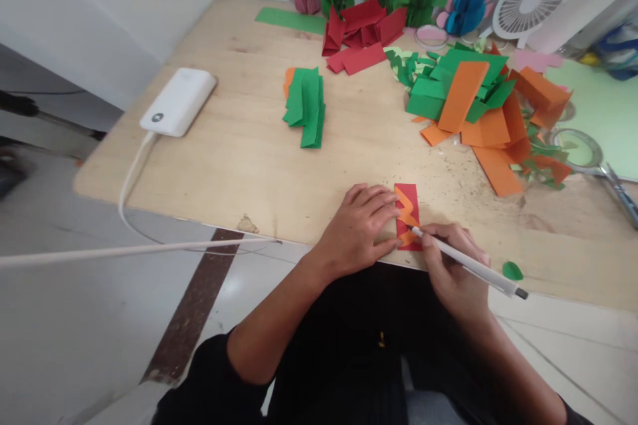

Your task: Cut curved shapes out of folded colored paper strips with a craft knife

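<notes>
Near the table's front edge lies a red paper piece (409,194) with an orange paper cutout (406,204) on top of it. My left hand (366,222) lies flat, fingers stretched out, its fingertips pressing the cutout's left side and partly covering it. In my right hand (456,265) is a white pen (471,261), gripped between thumb and fingers. Its tip points left and meets the cutout's edge over the red paper. A small green paper leaf (512,271) rests to the right of that hand.
Folded green paper (306,103) lies left of centre. Red folded papers (361,33), a green and orange paper pile (473,96), and several honeycomb paper figures stand behind. Scissors (618,189), a tape roll (578,148) and a fan (532,1) are right; a cabled power bank (179,99) is left.
</notes>
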Tool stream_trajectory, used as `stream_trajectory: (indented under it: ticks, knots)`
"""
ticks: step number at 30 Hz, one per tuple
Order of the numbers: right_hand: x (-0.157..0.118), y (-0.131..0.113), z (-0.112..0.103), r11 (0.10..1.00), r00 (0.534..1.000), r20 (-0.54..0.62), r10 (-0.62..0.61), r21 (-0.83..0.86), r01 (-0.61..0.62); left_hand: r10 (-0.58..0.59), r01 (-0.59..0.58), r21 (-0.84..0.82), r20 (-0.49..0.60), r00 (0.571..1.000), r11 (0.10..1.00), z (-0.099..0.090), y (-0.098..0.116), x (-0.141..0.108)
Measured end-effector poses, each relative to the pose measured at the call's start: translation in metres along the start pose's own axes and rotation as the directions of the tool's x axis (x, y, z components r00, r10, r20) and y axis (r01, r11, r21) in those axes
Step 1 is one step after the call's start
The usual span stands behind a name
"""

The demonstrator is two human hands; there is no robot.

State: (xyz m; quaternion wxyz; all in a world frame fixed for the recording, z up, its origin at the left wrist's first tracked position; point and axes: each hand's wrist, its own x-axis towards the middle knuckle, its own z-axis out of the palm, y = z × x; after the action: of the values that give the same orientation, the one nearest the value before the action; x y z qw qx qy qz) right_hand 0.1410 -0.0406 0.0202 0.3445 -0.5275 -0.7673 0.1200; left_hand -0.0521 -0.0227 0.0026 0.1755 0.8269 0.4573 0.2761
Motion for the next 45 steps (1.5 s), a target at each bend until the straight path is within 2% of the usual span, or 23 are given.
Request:
stream_trajectory:
  ticks: [11,22,24,28,31,34,45]
  knots:
    - [0.0,-0.001,-0.001,0.998,0.998,-0.015,-0.055,-0.012,0.055,0.0,0.0,0.017,0.003,1.0,1.0,0.0,-0.001,-0.001]
    - [-0.001,0.001,-0.001,0.999,1.0,0.002,-0.029,0.017,0.029,0.006,-0.006,0.028,0.004,1.0,1.0,0.0,-0.001,-0.001]
    - [-0.001,0.001,-0.003,0.999,0.999,0.02,0.029,0.039,-0.03,0.003,-0.004,0.027,0.007,1.0,1.0,0.0,-0.001,-0.001]
    - [0.003,0.0,-0.005,0.947,0.968,0.084,0.236,0.203,-0.249,0.002,-0.002,0.023,-0.002,1.0,1.0,0.001,-0.002,-0.001]
    - [0.009,-0.003,-0.006,0.917,0.95,0.151,0.273,0.258,-0.304,0.006,-0.005,0.026,-0.006,1.0,1.0,0.001,-0.001,-0.001]
    - [0.014,-0.005,-0.005,0.93,0.952,0.179,0.248,0.232,-0.285,0.011,-0.01,0.023,-0.011,1.0,1.0,0.001,-0.002,-0.001]
    - [0.013,-0.005,-0.001,0.975,0.98,0.153,0.125,0.166,-0.15,0.007,-0.007,0.028,-0.011,1.0,1.0,0.002,-0.002,-0.002]
